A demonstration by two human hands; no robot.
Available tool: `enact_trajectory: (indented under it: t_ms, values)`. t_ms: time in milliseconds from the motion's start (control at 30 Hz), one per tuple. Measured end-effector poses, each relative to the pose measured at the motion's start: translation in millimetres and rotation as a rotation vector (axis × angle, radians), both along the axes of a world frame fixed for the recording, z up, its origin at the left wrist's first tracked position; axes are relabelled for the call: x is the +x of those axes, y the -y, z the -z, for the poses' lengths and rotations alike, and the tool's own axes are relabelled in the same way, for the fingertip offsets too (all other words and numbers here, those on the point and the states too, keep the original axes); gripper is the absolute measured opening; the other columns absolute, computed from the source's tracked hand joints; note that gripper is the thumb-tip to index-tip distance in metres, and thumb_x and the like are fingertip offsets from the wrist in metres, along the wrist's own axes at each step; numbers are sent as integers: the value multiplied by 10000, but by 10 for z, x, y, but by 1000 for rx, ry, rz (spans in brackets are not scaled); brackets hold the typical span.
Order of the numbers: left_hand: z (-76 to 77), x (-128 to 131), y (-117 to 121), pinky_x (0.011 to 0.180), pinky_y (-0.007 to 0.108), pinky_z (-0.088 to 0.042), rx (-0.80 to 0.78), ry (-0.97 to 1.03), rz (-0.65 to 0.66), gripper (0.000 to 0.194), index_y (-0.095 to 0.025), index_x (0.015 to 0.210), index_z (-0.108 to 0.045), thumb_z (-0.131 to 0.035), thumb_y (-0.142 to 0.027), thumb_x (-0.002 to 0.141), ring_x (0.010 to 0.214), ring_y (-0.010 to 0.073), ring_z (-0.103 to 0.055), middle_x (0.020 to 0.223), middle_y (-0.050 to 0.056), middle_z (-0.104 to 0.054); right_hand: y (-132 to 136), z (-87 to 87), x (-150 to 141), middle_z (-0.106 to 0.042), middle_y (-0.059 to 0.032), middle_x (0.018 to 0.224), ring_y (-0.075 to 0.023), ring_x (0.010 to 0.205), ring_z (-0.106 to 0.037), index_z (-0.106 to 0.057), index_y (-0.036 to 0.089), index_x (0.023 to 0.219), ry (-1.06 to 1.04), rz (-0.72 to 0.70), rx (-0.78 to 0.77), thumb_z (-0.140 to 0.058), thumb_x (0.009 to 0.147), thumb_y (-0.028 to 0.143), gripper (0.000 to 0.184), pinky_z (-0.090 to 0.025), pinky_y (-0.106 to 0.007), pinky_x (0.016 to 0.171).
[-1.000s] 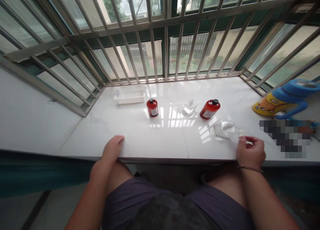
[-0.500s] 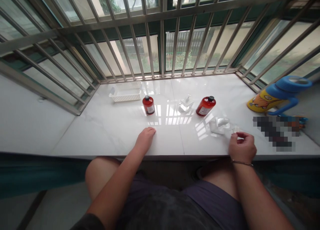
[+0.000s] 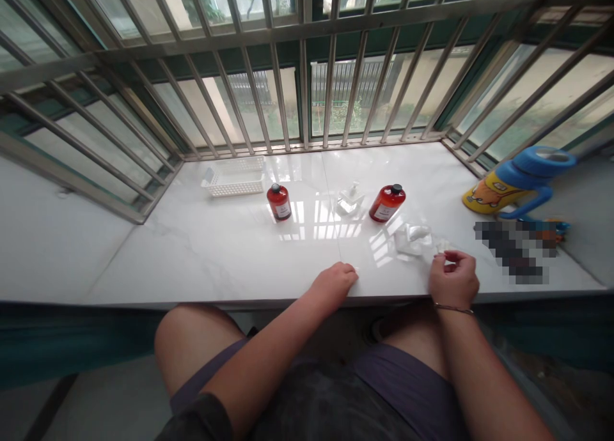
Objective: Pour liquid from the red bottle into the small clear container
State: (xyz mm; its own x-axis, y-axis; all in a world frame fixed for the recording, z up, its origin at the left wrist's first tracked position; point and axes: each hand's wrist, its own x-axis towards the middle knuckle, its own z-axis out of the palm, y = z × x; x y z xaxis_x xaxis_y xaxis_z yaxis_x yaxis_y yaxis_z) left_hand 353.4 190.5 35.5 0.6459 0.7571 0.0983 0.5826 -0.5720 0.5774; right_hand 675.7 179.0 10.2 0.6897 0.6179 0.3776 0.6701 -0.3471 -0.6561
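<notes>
My right hand (image 3: 453,277) rests at the front edge of the white marble sill (image 3: 215,249), its fingers pinched on a small white piece (image 3: 442,246) that I cannot make out. Just beyond it lies a clear plastic item (image 3: 411,238). My left hand (image 3: 336,282) lies knuckles-up on the sill near the middle seam, fingers curled, nothing visible in it. Farther back stand a small red bottle with a black cap (image 3: 279,202), a larger red bottle (image 3: 387,203) that leans, and a clear glass bottle (image 3: 349,198) between them.
A white slotted plastic basket (image 3: 234,177) sits at the back left. A blue and yellow children's cup (image 3: 518,182) lies at the right edge beside a blurred patch. Metal window bars (image 3: 307,77) close the sill at the back and both sides.
My left hand has slid right along the sill's front edge, from the left to near the middle seam. The right hand stays pinched on the white piece. The view shifted slightly.
</notes>
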Motion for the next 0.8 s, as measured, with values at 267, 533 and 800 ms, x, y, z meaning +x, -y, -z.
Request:
enact_trajectory:
  t_ms: [267, 533, 800]
  values:
    - [-148, -509, -68, 1078, 319, -567, 109, 98, -360, 249, -219, 1148, -751, -559, -113, 1029, 1137, 185, -708, 1194, 62, -773, -1, 6, -3, -613, 7, 710, -233, 658, -598, -673, 210, 1117, 11, -2, 4, -634, 883, 422, 319, -433, -362, 718]
    - [-112, -981, -760, 1007, 422, -550, 134, -72, -583, 249, -175, 955, -727, -510, -55, 976, 1032, 260, -668, 1032, 115, -734, -7, 18, -3, -628, -6, 727, -228, 667, -592, -687, 207, 1096, 22, -10, 5, -623, 877, 421, 313, -428, -358, 723]
    - [-130, -84, -1001, 945, 356, -525, 77, -182, -335, 282, -166, 962, -716, -489, -3, 924, 1034, 239, -637, 1066, 116, -715, -26, 36, 15, -637, -7, 738, -211, 652, -576, -690, 209, 1065, 35, -32, 3, -611, 867, 421, 300, -417, -344, 710]
